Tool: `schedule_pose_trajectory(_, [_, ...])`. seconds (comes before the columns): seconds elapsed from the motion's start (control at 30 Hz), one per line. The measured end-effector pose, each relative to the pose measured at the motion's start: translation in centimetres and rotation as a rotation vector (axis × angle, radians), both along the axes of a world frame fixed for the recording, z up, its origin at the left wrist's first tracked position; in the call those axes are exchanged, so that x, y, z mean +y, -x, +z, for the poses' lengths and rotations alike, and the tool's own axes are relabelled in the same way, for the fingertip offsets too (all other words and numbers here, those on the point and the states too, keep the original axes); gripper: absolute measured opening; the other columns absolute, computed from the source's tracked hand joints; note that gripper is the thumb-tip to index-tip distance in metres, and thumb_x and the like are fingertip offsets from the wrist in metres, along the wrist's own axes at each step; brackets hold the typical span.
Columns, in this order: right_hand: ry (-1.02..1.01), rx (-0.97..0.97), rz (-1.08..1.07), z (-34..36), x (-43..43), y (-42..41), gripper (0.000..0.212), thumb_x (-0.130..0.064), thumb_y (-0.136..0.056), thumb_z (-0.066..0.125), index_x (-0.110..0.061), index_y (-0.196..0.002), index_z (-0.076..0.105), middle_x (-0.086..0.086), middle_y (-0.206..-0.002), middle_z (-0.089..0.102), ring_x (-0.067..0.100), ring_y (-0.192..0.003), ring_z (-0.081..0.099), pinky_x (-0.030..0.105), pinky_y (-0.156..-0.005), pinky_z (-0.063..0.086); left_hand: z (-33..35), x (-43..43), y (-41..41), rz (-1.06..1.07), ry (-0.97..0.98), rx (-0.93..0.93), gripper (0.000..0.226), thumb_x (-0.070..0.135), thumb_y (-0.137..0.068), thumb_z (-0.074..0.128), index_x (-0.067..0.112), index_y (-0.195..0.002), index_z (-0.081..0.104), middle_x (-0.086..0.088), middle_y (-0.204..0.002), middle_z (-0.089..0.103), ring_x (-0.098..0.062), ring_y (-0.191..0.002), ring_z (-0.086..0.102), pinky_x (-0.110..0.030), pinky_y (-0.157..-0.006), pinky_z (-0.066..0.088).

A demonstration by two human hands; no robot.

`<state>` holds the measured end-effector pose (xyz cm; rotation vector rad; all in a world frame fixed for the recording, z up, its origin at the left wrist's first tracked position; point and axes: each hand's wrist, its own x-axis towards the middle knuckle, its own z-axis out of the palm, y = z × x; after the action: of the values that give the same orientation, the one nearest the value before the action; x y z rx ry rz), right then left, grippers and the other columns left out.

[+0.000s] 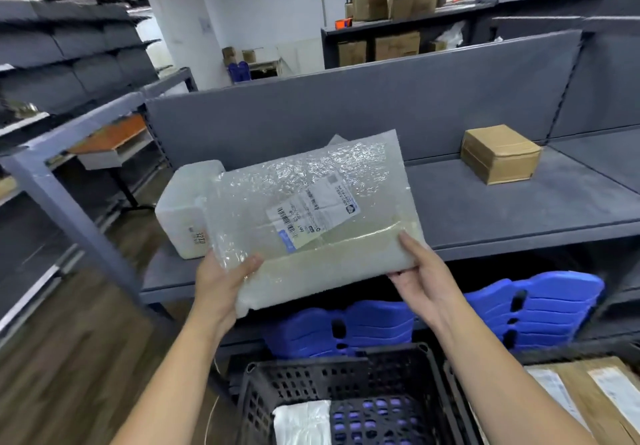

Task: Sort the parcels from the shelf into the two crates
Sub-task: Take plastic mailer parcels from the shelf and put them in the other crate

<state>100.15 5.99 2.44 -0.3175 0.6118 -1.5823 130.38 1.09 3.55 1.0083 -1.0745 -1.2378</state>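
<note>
**While both hands are gripping it, the bubble-wrap parcel (311,209) is hanging before the shelf (485,212)**

At six o'clock, the black crate (332,363) is holding a white packet (301,424). The left hand (221,282) and right hand (420,271) are curling round the parcel's near corners. Farther back, a cardboard box (498,153) is sitting at two o'clock.

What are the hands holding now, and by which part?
Both hands hold one flat, clear bubble-wrap parcel with a white label: the left hand grips its near left corner, the right hand its near right corner.
</note>
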Motion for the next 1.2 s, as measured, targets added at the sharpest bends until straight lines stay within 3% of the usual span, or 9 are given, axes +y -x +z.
schedule_pose_trajectory(0.23, [-0.084, 0.435, 0.048, -1.3, -0.6, 1.1, 0.031, -0.022, -0.094, 0.070, -0.015, -0.124, 0.068, 0.007, -0.120, 0.077, 0.023, -0.113, 0.070, 0.040, -0.088, 0.059, 0.6, -0.5, -1.6, -0.005, 0.037, -0.104, 0.052, -0.002, -0.076, 0.081, 0.006, -0.125, 0.066, -0.010, -0.116, 0.077, -0.024, -0.101, 0.075, -0.030, -0.079, 0.063])
schedule_pose_trajectory(0.37, [-0.055, 0.824, 0.012, -1.7, -1.4, 2.0, 0.016, -0.005, -0.089, 0.077, -0.016, -0.101, 0.077, -0.004, -0.093, 0.079, 0.016, -0.097, 0.068, 0.029, -0.088, 0.054, 1.5, -1.1, -3.2, 0.056, 0.117, -0.406, 0.019, -0.006, -0.086, 0.077, 0.010, -0.093, 0.069, 0.016, -0.078, 0.077, -0.001, -0.081, 0.073, -0.024, -0.075, 0.061])
schedule_pose_trajectory(0.43, [-0.006, 0.930, -0.048, -1.9, -2.0, 2.5, 0.023, -0.001, -0.083, 0.081, -0.012, -0.103, 0.080, -0.005, -0.099, 0.076, 0.009, -0.098, 0.067, 0.020, -0.090, 0.049, 1.6, -1.0, -4.3, 0.055, 0.235, -0.469, 0.015, 0.012, -0.086, 0.081, 0.007, -0.099, 0.075, 0.012, -0.102, 0.079, -0.005, -0.101, 0.072, -0.038, -0.100, 0.057])
schedule_pose_trajectory(0.53, [0.013, 0.941, -0.191, -0.9, -2.9, 2.7, 0.038, -0.006, -0.085, 0.081, -0.010, -0.123, 0.076, -0.004, -0.124, 0.063, 0.006, -0.113, 0.065, 0.007, -0.093, 0.043, 2.1, -0.9, -4.7, -0.006, 0.354, -0.494, 0.046, 0.017, -0.081, 0.076, 0.000, -0.123, 0.070, -0.001, -0.143, 0.058, 0.005, -0.126, 0.057, -0.013, -0.102, 0.046])
schedule_pose_trajectory(0.63, [0.054, 0.784, -0.286, -0.4, -2.2, 2.6, 0.029, -0.024, -0.085, 0.084, -0.023, -0.114, 0.079, -0.012, -0.113, 0.075, 0.000, -0.099, 0.070, 0.014, -0.080, 0.051, 1.7, -1.2, -5.1, -0.010, 0.353, -0.600, 0.042, 0.012, -0.091, 0.069, 0.018, -0.132, 0.069, 0.007, -0.141, 0.057, -0.005, -0.132, 0.051, 0.000, -0.096, 0.038])
schedule_pose_trajectory(0.77, [0.340, 1.462, -0.615, -1.5, -0.7, 2.7, 0.051, 0.005, -0.081, 0.081, -0.013, -0.128, 0.074, 0.000, -0.139, 0.065, 0.010, -0.127, 0.060, 0.018, -0.110, 0.043, 0.7, -1.0, -6.3, 0.165, 0.661, -0.889, 0.047, -0.010, -0.085, 0.073, 0.012, -0.126, 0.071, -0.001, -0.136, 0.065, -0.019, -0.121, 0.059, -0.014, -0.110, 0.037])
schedule_pose_trajectory(1.0, [0.358, 1.482, -0.547, -1.4, -0.9, 3.1, 0.045, 0.001, -0.090, 0.073, -0.019, -0.131, 0.070, -0.005, -0.140, 0.063, -0.003, -0.128, 0.057, 0.022, -0.113, 0.042, 0.8, -1.0, -6.6, 0.262, 0.847, -0.988, 0.033, 0.013, -0.094, 0.071, 0.005, -0.126, 0.071, -0.008, -0.133, 0.068, -0.021, -0.121, 0.064, -0.025, -0.110, 0.043])
schedule_pose_trajectory(1.13, [0.138, 1.287, -0.444, -0.3, -1.7, 2.6, 0.026, -0.016, -0.084, 0.083, -0.040, -0.081, 0.075, -0.009, -0.083, 0.070, 0.005, -0.076, 0.062, 0.010, -0.075, 0.043, 1.3, -1.5, -4.6, 0.421, 0.385, -0.705, 0.016, 0.012, -0.092, 0.078, 0.011, -0.107, 0.074, 0.008, -0.094, 0.072, -0.017, -0.100, 0.067, -0.024, -0.090, 0.051])
schedule_pose_trajectory(1.2, [0.074, 1.290, -0.383, -0.7, -2.3, 2.7, 0.022, -0.018, -0.085, 0.085, -0.026, -0.071, 0.069, -0.009, -0.065, 0.057, 0.003, -0.061, 0.047, 0.015, -0.063, 0.038, 1.7, -1.8, -3.5, 0.448, 0.265, -0.416, 0.026, 0.011, -0.090, 0.079, 0.009, -0.114, 0.069, 0.014, -0.074, 0.065, -0.006, -0.080, 0.062, -0.012, -0.081, 0.049])
